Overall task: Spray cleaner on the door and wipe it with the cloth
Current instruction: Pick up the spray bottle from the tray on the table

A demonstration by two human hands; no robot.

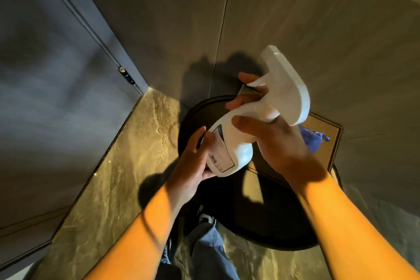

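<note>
A white spray bottle [241,143] with a white trigger head is held tilted in front of me, nozzle pointing up toward the wall panels. My right hand [279,143] is wrapped around its neck, fingers by the trigger. My left hand [193,161] cups the labelled bottom of the bottle. A blue cloth [312,140] shows just behind my right hand, lying on a brown surface; whether the hand touches it I cannot tell. A dark grey-blue door [52,79] with a small latch fitting stands to the left.
Beige wall panels [295,29] with a vertical seam rise straight ahead. A round dark mat or stool top [261,216] lies below my hands. The floor [127,161] is glossy yellow-brown marble. My jeans leg and shoe show at the bottom.
</note>
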